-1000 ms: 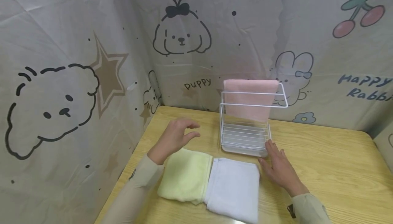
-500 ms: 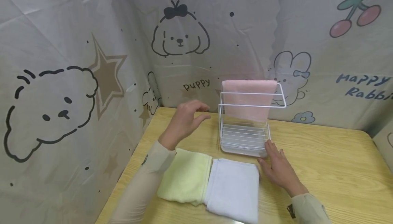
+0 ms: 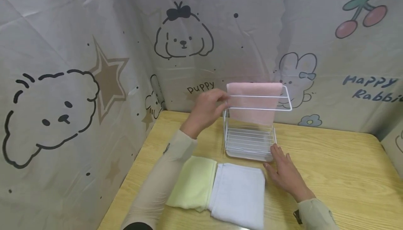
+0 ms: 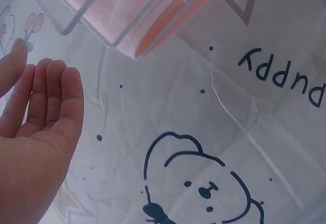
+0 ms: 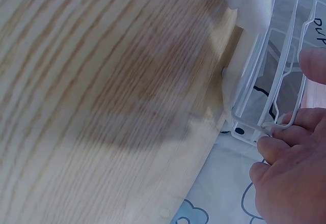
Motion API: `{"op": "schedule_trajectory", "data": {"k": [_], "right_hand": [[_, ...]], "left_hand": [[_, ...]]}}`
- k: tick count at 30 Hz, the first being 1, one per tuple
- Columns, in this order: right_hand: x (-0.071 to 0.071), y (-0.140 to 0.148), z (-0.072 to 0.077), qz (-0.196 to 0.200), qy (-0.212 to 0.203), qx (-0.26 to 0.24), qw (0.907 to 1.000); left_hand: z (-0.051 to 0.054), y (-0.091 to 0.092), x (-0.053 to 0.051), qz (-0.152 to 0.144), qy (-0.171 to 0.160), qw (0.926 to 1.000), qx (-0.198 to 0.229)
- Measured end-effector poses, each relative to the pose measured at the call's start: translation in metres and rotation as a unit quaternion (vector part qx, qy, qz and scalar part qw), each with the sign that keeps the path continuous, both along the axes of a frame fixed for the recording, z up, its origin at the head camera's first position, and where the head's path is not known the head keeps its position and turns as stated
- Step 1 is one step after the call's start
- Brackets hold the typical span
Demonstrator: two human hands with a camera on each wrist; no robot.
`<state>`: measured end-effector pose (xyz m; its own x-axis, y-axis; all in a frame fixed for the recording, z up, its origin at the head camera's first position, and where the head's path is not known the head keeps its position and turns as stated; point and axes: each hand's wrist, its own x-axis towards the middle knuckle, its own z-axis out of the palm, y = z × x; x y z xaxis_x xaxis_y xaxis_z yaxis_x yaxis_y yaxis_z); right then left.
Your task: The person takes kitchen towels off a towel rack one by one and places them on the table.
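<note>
A white two-tier wire rack (image 3: 252, 141) stands on the table with a pink towel (image 3: 253, 103) draped over its rear upper bar. My left hand (image 3: 206, 110) is raised at the rack's upper left corner. In the left wrist view its fingers (image 4: 53, 94) are gently bent and hold nothing, apart from the wire. At the lower right of the rack my right hand (image 3: 288, 174) rests with extended fingers touching the side near the front corner. Two folded towels lie before the rack: a yellow one (image 3: 196, 184), partly behind my left forearm, and a white one (image 3: 238, 193).
A pale tray (image 3: 248, 155) forms the bottom of the rack. The wooden table (image 3: 340, 174) reaches to a printed curtain (image 3: 245, 30) at the back and left. Bare wood lies to the right of my right hand.
My left hand has risen from above the yellow towel and moved right to the rack's upper left corner. The right hand and the towels have kept their places.
</note>
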<state>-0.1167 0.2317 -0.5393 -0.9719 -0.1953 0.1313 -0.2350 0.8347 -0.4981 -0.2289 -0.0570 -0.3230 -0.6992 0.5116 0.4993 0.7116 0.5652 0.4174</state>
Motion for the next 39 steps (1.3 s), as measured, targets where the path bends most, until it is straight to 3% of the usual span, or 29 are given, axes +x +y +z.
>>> {"op": "schedule_trajectory", "data": {"k": [11,20,32,39], "right_hand": [[0.0,0.003,0.001,0.003,0.008,0.004,1.0],[0.001,0.003,0.003,0.004,0.011,0.0,0.9999],[0.0,0.002,0.0,0.006,0.02,-0.002,0.9998],[-0.001,0.002,0.0,0.006,0.017,-0.001,0.9998]], "left_hand": [[0.015,0.034,-0.019,0.023,-0.04,0.9958,-0.079],[0.025,0.061,-0.038,0.033,-0.061,0.9905,-0.119],[0.025,0.087,-0.061,0.058,-0.094,0.9831,-0.146],[0.022,0.098,-0.072,0.076,-0.129,0.9784,-0.143]]}}
